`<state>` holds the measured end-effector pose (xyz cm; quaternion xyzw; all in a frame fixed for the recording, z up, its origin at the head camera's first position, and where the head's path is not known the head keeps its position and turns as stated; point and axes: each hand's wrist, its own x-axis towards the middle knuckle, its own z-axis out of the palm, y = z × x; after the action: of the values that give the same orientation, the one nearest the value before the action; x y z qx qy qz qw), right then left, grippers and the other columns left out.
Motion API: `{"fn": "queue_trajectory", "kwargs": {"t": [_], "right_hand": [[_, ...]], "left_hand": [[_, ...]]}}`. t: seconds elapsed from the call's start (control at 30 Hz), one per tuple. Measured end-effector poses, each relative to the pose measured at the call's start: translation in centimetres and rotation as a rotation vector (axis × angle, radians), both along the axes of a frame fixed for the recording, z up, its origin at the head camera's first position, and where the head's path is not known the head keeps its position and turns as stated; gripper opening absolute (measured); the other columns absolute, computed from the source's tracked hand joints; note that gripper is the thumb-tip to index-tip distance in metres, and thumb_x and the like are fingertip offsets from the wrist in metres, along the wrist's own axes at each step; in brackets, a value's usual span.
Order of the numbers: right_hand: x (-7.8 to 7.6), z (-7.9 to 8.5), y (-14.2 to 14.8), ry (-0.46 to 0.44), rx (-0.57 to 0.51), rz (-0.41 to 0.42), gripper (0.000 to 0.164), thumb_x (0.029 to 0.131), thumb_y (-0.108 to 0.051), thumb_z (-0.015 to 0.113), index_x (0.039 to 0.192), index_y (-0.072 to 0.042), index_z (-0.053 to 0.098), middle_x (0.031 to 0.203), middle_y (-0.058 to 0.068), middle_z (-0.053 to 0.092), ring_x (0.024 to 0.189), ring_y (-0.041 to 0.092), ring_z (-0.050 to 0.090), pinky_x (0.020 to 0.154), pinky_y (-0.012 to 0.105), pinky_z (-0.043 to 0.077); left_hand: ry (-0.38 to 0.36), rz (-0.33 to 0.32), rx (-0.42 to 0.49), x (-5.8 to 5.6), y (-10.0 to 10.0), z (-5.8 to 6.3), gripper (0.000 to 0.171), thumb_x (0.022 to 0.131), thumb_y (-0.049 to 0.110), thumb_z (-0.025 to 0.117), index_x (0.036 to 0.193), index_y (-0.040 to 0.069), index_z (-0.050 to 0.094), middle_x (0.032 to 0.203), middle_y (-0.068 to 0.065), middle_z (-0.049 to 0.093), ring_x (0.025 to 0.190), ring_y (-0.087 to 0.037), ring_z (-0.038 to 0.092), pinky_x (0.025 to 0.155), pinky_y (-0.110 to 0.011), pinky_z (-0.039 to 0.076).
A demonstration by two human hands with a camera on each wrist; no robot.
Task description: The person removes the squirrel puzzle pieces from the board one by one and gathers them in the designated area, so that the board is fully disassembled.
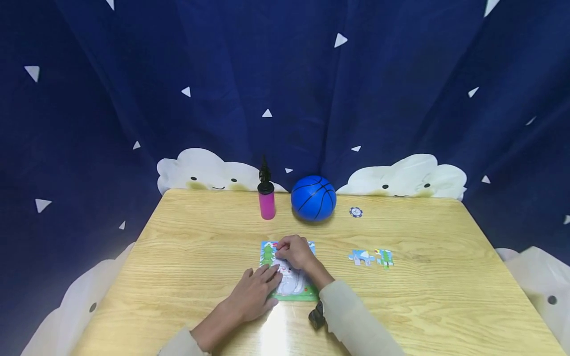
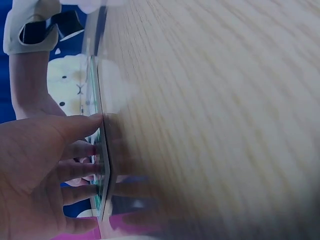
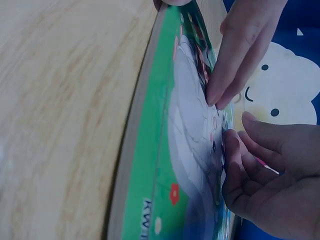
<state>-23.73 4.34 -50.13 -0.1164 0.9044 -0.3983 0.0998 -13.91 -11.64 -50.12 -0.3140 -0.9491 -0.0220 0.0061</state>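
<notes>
A jigsaw board (image 1: 307, 295) lies flat on the table, showing a pale grey animal on green ground. My left hand (image 1: 256, 291) rests on its lower left part with fingers fairly straight. In the left wrist view the left thumb touches the near edge of the board (image 2: 106, 165). Over the upper half, my right hand (image 1: 295, 252) has its bent fingertips on the picture. In the right wrist view the right thumb stands apart from the bent fingers (image 3: 232, 172), and no loose piece shows between them. The surface under those fingertips is hidden.
To the right lie loose puzzle pieces (image 1: 361, 257) and another cluster (image 1: 385, 258). Behind the board stand a pink bottle-shaped pump (image 1: 267, 202) with a black top and a blue ball (image 1: 313, 198). A round blue-and-white chip (image 1: 356, 212) lies right of the ball.
</notes>
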Motion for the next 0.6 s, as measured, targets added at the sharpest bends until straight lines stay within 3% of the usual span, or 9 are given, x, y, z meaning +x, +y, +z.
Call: {"fn": "queue_trajectory", "kwargs": {"t": [0.3,0.6], "right_hand": [[-0.04,0.2,-0.18,-0.021,-0.003,-0.026,0.021,0.084,-0.014,0.07,0.103,-0.005,0.069,0.073,0.001,0.064,0.066,0.009,0.052,0.061,0.021,0.044],[-0.64,0.03,-0.04,-0.03,-0.027,-0.047,0.007,0.084,-0.01,0.068,0.091,-0.007,0.066,0.073,0.0,0.059,0.064,0.01,0.05,0.059,0.02,0.041]], "left_hand": [[0.003,0.003,-0.001,-0.08,-0.06,0.16,0.054,0.088,0.037,0.058,0.136,0.012,0.052,0.144,-0.007,0.049,0.129,-0.028,0.048,0.097,-0.052,0.044],[0.037,-0.006,-0.003,-0.08,0.02,0.09,0.052,0.087,0.036,0.059,0.133,0.012,0.055,0.141,-0.007,0.052,0.127,-0.027,0.05,0.093,-0.051,0.045]]}}
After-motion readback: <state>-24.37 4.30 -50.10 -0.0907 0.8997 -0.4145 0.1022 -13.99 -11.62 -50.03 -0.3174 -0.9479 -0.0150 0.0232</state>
